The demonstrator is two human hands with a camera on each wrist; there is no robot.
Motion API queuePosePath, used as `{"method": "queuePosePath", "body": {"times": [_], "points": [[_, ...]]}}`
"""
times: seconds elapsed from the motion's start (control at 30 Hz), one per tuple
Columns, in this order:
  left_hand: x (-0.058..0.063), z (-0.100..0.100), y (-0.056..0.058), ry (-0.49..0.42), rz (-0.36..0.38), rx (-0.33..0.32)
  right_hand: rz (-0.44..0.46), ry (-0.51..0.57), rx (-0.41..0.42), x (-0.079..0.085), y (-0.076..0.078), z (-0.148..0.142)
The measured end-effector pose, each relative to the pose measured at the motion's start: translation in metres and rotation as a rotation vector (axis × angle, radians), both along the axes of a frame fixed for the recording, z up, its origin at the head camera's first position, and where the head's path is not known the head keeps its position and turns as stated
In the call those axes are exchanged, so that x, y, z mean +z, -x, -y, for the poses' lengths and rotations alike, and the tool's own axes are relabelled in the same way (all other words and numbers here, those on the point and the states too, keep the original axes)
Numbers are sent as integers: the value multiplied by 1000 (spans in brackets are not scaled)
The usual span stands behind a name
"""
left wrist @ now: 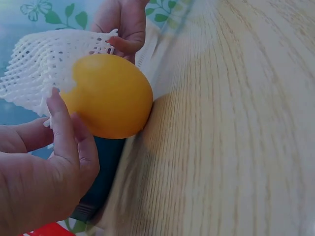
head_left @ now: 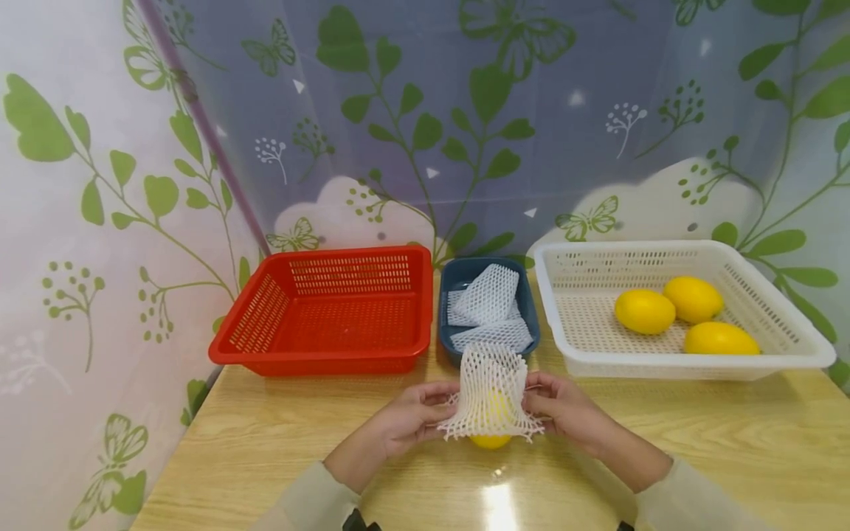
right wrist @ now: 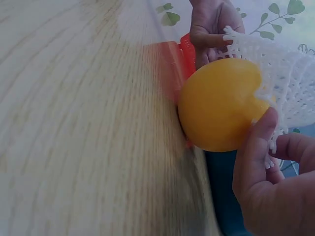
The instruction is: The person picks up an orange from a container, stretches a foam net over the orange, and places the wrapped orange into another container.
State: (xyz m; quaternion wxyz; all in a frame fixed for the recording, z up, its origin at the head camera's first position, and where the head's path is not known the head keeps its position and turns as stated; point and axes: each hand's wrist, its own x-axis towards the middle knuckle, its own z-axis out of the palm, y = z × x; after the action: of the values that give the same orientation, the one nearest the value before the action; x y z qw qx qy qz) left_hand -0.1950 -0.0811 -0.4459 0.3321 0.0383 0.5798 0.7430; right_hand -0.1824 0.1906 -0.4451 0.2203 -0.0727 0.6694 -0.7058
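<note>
Apparently smooth yellow fruit (left wrist: 115, 96), partly inside netting (left wrist: 37, 71).

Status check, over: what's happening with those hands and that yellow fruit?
Left hand and right hand pinch the white foam net by its rim. Yellow fruit on table, partly covered by the net. Nothing visibly in the way.

Your table (head_left: 265, 450) has a light wood-grain top, glossy enough to throw back a bright glare near you. Along its far side you have 3 containers in a row: a red plastic basket (head_left: 332, 365) on your left, a small dark blue bin (head_left: 458, 276) in the middle and a white plastic basket (head_left: 664, 363) on your right. Nearer you, 1 yellow lemon (left wrist: 113, 96) touches the wood.
</note>
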Motion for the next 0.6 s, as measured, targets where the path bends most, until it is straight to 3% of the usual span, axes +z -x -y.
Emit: {"method": "queuePosePath", "body": {"times": [0.27,0.6], "points": [[-1,-2,3,15,-1,69,18,59,-17,-3,2,-2],[3,-2,4,-67,-33,102,18,138,-15,-2,1,-1]]}}
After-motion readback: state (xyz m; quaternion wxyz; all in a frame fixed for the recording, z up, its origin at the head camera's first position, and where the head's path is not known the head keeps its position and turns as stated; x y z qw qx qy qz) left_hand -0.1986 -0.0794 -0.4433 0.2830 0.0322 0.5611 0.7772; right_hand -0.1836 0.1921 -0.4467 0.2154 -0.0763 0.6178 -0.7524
